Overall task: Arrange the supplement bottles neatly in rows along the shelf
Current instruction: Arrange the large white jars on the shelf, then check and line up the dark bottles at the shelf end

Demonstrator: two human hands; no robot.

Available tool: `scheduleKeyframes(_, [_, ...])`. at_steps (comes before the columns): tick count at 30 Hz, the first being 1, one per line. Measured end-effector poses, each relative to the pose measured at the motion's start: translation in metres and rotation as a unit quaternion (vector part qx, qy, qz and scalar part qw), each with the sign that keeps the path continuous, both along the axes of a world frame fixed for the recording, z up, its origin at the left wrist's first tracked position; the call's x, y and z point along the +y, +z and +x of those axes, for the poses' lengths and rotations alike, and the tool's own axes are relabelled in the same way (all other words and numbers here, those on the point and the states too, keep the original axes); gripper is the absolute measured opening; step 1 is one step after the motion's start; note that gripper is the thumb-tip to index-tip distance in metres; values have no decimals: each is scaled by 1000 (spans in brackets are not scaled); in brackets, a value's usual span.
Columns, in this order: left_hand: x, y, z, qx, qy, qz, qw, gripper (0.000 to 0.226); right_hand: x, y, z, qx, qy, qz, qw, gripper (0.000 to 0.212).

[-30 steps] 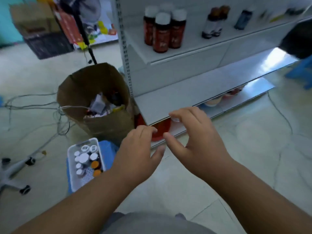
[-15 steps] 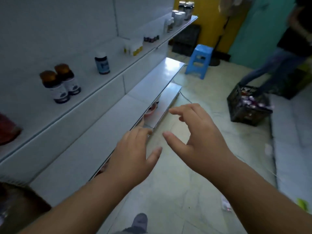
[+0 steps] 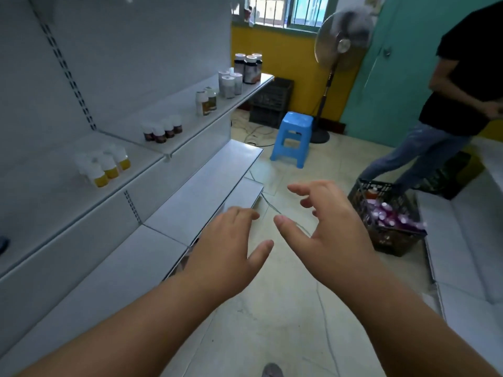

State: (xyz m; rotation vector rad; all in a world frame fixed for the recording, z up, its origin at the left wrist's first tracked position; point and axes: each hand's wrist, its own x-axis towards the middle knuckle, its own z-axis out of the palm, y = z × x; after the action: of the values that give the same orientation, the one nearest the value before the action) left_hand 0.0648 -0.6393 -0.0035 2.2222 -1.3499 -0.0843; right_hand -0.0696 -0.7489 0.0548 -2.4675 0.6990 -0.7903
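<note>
A white shelf runs along the left wall and carries groups of supplement bottles. Nearest are white-capped bottles with yellow contents, then small dark bottles, two brown-labelled bottles, white tubs and tall dark bottles at the far end. My left hand and my right hand hover side by side in the air over the floor, beside the lower shelf. Both hold nothing, with fingers spread and loosely bent.
A black crate full of purple-capped bottles stands on the floor at the right. Behind it a person in a black shirt and jeans is standing. A blue plastic stool, a standing fan and a cable lie farther off.
The view has swung from the paper bag and red bottles at the shelf's left end toward its far right end. Both hands kept their open pose in front of me.
</note>
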Motion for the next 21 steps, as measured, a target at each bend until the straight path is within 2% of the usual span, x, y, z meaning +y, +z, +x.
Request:
scheduleKeyframes(5, [-100, 19, 56, -9, 61, -9, 998, 53, -121, 26, 72, 6, 42, -2, 999, 45])
scheduleKeyframes(10, [-195, 3, 131, -8, 89, 6, 996, 54, -229, 12, 157, 9, 66, 15, 998, 43])
scheduleKeyframes(15, [-312, 10, 221, -3, 88, 2, 996, 54, -341, 15, 234, 12, 63, 8, 998, 42])
scheduleKeyframes(21, [-449, 25, 288, -1, 68, 22, 997, 54, -465, 28, 291, 11, 55, 4, 998, 42])
